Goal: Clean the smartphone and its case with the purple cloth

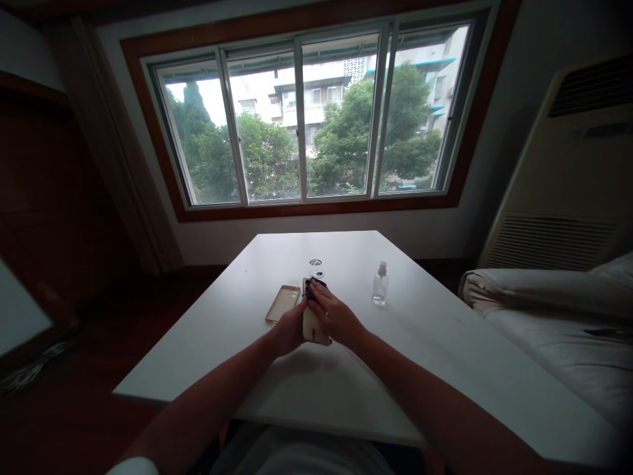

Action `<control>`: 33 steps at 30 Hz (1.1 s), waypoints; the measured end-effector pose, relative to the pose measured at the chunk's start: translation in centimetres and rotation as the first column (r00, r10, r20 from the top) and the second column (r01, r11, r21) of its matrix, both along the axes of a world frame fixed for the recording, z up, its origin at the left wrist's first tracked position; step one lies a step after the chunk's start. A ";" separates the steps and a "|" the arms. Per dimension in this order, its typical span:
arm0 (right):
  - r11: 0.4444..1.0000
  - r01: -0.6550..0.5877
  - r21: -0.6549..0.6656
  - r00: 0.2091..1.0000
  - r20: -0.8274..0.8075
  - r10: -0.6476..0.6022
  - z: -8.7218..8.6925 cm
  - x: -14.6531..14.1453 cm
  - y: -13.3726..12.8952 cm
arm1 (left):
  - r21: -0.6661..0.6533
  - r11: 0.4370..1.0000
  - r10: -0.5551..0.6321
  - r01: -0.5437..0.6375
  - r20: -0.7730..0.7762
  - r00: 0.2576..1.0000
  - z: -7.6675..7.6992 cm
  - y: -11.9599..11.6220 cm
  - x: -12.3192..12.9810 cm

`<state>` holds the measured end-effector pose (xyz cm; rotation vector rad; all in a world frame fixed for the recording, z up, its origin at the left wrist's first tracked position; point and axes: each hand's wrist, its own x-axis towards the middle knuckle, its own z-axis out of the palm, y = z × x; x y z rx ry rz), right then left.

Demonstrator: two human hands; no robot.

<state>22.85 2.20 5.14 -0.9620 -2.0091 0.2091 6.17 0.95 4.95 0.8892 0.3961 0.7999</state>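
Observation:
A pale phone (315,330) is held upright above the near part of the white table (208,356). My left hand (289,328) grips its left edge, fingers wrapped round behind it. My right hand (339,316) lies over the phone's upper part, its fingers pressing a dark cloth (316,285) against the surface. Left of the phone a tan phone case (283,304) lies on the table. Beyond the hands are two small round items (315,262), one behind the other. To the right stands a clear spray bottle (380,288).
A light-coloured sofa (548,330) is at the right of the table, with a tall air conditioner (558,178) behind it. A wide window (301,119) faces me. Cables (30,373) lie on the floor at left.

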 end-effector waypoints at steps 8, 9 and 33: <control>0.971 -0.234 0.045 0.947 0.236 0.217 0.8 -0.5 -1.8 | -0.112 0.989 0.113 -0.099 0.122 0.986 0.0 1.2 -0.4; 0.966 -0.254 0.057 0.939 0.253 0.232 0.9 -0.6 -2.0 | -0.123 0.987 0.119 -0.104 0.121 0.985 0.1 1.2 -0.5; 0.988 -0.055 0.141 0.988 0.149 0.033 -0.1 -0.2 0.1 | -0.079 0.994 0.051 -0.071 -0.236 0.970 -1.1 0.8 0.0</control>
